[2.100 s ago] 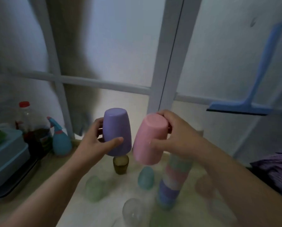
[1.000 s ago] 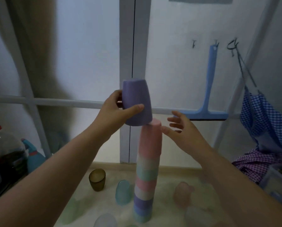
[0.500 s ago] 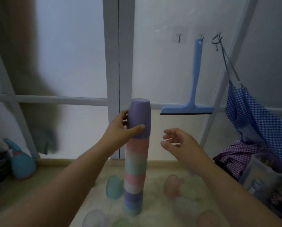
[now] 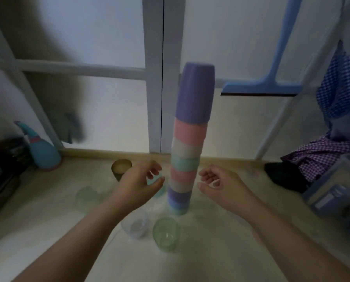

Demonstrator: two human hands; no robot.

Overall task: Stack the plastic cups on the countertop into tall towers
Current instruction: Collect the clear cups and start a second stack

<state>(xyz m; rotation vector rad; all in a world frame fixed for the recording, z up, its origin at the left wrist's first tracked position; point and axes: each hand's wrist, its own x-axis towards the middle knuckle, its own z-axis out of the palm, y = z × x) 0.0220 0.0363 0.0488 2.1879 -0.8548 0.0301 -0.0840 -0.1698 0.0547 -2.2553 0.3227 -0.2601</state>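
Note:
A tall tower of upturned pastel cups (image 4: 185, 159) stands on the pale countertop (image 4: 220, 251), topped by a purple cup (image 4: 195, 92) over a pink one (image 4: 189, 130). My left hand (image 4: 137, 186) hovers low at the tower's left, fingers apart, holding nothing. On the tower's right, my right hand (image 4: 220, 186) is open and empty too. Loose cups lie around: a green translucent cup (image 4: 166, 236), a clear cup (image 4: 135, 223), a pale green cup (image 4: 86, 198), an amber cup (image 4: 120, 168), and a teal cup partly hidden behind my left hand.
A blue squeegee (image 4: 267, 86) hangs on the window at the right. A teal spray bottle (image 4: 42, 147) stands at the back left beside dark containers. Checked cloths (image 4: 332, 151) and a plastic box (image 4: 336, 188) crowd the right side.
My left hand has let go of the purple cup, which now sits on top of the tower. Both hands have dropped to near the tower's lower half, and the view has tilted down.

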